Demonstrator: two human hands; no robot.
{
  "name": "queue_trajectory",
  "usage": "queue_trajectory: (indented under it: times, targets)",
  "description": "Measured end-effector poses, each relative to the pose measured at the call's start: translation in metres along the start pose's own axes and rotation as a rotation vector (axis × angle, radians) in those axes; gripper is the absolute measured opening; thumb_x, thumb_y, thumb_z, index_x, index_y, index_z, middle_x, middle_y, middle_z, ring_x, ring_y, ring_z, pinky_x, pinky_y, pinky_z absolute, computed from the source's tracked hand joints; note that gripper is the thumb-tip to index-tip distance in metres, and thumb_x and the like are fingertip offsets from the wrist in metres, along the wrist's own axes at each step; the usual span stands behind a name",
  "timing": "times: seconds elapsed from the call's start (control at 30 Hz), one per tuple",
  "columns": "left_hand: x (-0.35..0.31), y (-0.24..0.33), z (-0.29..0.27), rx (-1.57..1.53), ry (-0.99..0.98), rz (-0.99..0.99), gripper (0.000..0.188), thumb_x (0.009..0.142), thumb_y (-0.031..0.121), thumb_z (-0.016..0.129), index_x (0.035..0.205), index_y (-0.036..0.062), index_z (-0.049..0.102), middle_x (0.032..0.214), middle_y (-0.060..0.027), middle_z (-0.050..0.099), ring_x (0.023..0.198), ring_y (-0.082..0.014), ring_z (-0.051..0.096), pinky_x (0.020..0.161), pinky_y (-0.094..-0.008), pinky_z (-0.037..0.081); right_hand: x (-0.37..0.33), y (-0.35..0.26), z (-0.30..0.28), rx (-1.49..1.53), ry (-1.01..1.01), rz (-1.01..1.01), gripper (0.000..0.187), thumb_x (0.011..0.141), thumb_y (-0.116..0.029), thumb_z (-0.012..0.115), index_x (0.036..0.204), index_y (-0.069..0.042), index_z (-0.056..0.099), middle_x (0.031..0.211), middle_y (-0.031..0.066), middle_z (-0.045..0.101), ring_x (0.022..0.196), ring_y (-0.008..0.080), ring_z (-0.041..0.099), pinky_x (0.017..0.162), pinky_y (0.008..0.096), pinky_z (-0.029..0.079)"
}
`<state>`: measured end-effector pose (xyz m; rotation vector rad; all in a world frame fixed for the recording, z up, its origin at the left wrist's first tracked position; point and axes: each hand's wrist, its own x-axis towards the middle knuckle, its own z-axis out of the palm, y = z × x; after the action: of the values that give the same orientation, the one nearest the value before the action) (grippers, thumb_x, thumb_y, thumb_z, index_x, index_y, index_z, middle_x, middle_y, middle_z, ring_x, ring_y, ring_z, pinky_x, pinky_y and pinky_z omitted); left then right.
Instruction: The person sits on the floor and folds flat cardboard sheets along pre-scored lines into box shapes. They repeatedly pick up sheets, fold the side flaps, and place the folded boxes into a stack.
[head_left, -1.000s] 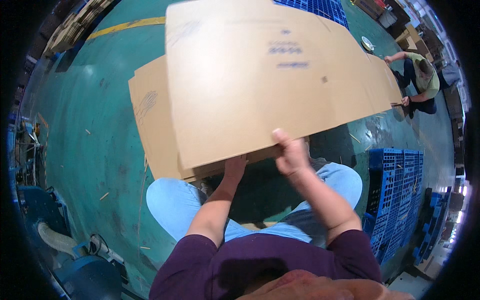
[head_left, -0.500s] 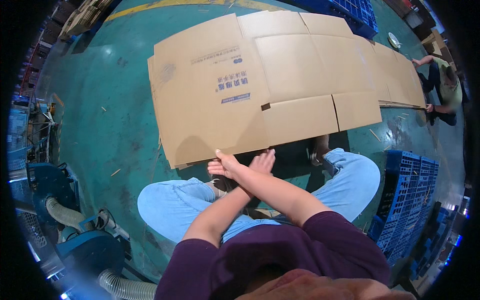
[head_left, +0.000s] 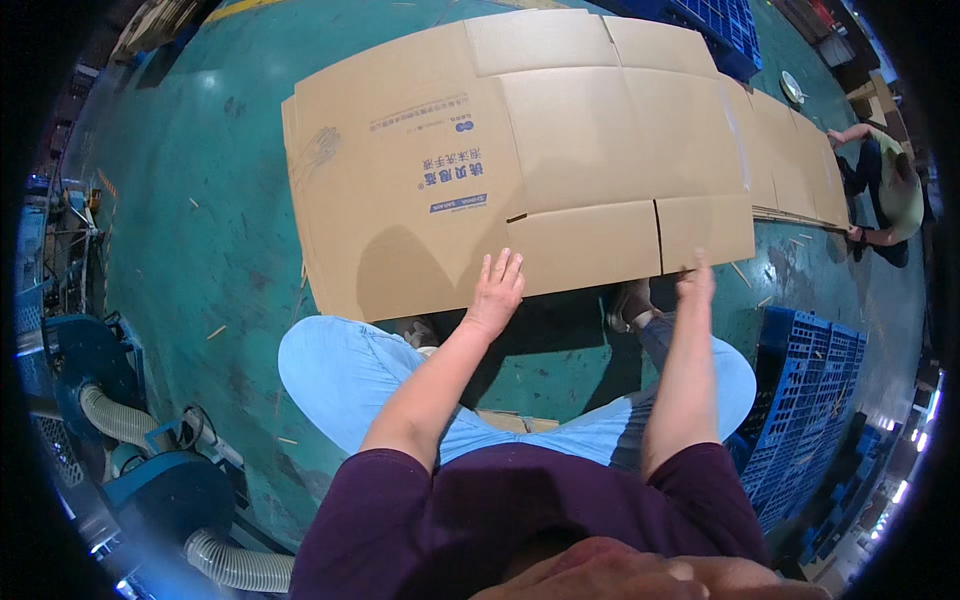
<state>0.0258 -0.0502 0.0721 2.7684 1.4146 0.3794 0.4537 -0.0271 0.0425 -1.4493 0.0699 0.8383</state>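
Green floor (head_left: pixel 190 270) underlies a flattened, printed cardboard sheet (head_left: pixel 590 130) lying before the person's spread knees (head_left: pixel 325 365). The left hand (head_left: pixel 496 292), open with fingers (head_left: pixel 502 264) extended and parted, rests on its near edge; the right hand (head_left: pixel 694 284), forearm (head_left: pixel 685 370) nearly straight ahead, is at the edge farther right, its grip unclear.

From afar I see green floor (head_left: pixel 190 270) bearing a wood stick (head_left: pixel 216 332) at nine o'clock, blue pallets (head_left: pixel 810 405) at four, a pale bowl (head_left: pixel 791 86) at two; what supports the cardboard (head_left: pixel 600 130) at twelve is hidden.
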Motion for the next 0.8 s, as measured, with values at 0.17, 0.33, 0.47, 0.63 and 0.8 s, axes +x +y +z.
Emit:
queue_trajectory:
  times: [0.17, 0.33, 0.47, 0.63, 0.8]
  targets:
    - [0.005, -0.003, -0.005, -0.204, 0.029, 0.006, 0.053, 0.064, 0.021, 0.078, 0.109, 0.0049, 0.056, 0.133, -0.0123, 0.047, 0.129, -0.0324, 0.039, 0.107, -0.0513, 0.032, 0.004, -0.093, -0.004, -0.044, 0.0, -0.457, 0.029, 0.082, -0.009, 0.068, 0.107, 0.0, 0.058, 0.099, 0.0088, 0.064, 0.085, 0.022, 0.063, 0.078, 0.0356, 0.053]
    - [0.009, -0.009, 0.0, -0.289, 0.066, -0.008, 0.05, 0.066, 0.021, 0.077, 0.109, 0.0062, 0.056, 0.132, -0.0158, 0.046, 0.128, -0.0336, 0.04, 0.108, -0.0504, 0.032, -0.16, -0.092, 0.063, -0.704, -0.503, -1.196, 0.049, 0.076, -0.004, 0.067, 0.122, -0.002, 0.052, 0.111, 0.0108, 0.061, 0.095, 0.0255, 0.061, 0.089, 0.0366, 0.049]
    - [0.009, -0.014, 0.005, -0.312, 0.076, -0.036, 0.046, 0.066, 0.018, 0.075, 0.106, 0.0046, 0.055, 0.129, -0.0182, 0.048, 0.126, -0.0345, 0.041, 0.108, -0.0503, 0.031, -0.252, -0.036, 0.113, -1.171, -0.896, -1.477, 0.055, 0.077, -0.003, 0.058, 0.131, -0.005, 0.047, 0.137, 0.0189, 0.045, 0.114, 0.0377, 0.053, 0.097, 0.0447, 0.043]
    - [0.011, -0.011, 0.023, -0.27, 0.066, -0.066, 0.049, 0.061, 0.012, 0.075, 0.104, 0.0014, 0.054, 0.125, -0.0182, 0.049, 0.124, -0.0344, 0.043, 0.109, -0.0492, 0.031, -0.223, 0.068, 0.116, -1.771, -0.869, -1.737, 0.048, 0.086, -0.019, 0.049, 0.132, -0.007, 0.047, 0.137, 0.0224, 0.043, 0.113, 0.0456, 0.052, 0.09, 0.0532, 0.045]
    - [0.012, -0.005, 0.014, -0.461, 0.195, -0.193, 0.06, 0.058, 0.011, 0.077, 0.112, 0.0009, 0.053, 0.127, -0.0167, 0.048, 0.124, -0.0325, 0.044, 0.109, -0.0475, 0.032, -0.206, 0.108, 0.117, -1.886, -0.863, -1.718, 0.053, 0.082, -0.015, 0.054, 0.133, -0.006, 0.045, 0.138, 0.0234, 0.04, 0.12, 0.0438, 0.046, 0.094, 0.0488, 0.045]
